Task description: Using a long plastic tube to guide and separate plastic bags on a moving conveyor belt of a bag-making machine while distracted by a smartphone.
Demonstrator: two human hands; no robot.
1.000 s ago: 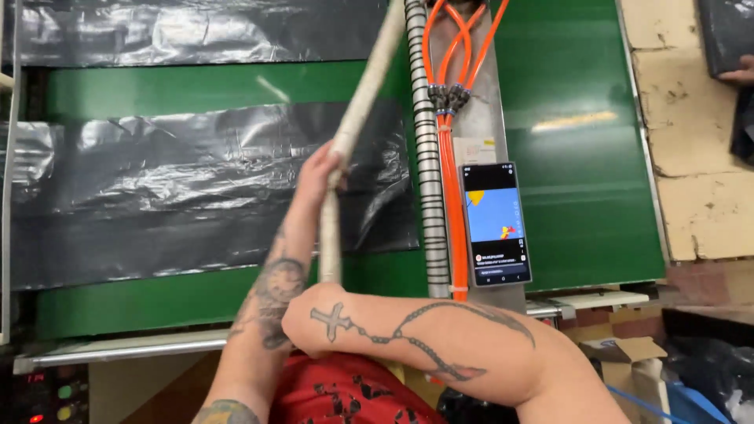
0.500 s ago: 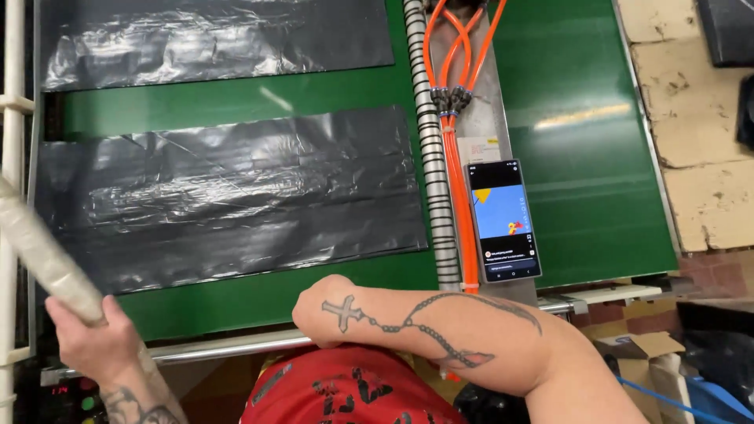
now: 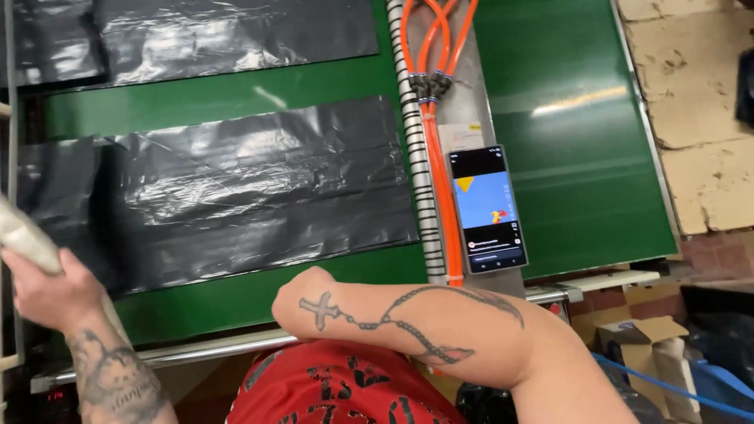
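My left hand (image 3: 49, 289) is at the lower left edge, closed around a pale, whitish rod (image 3: 23, 235) that slants up and off the left side. It hovers at the near left corner of a black plastic sheet (image 3: 251, 188) lying flat on the green belt (image 3: 236, 302). A second black sheet (image 3: 220, 31) lies farther up the belt. My right arm (image 3: 408, 322) is bent across the bottom of the view, elbow pointing left, over a red printed shirt; its hand is hidden.
A striped hose (image 3: 414, 149) and orange cables (image 3: 440, 157) run down a grey divider beside a lit phone (image 3: 485, 208). More green belt (image 3: 565, 118) lies to the right, then a worn floor and cardboard boxes (image 3: 636, 338). A metal rail (image 3: 212, 345) edges the near side.
My left hand swung the rod from upright over the middle of the sheet down and left to the belt's near left corner. My right arm stayed bent in place.
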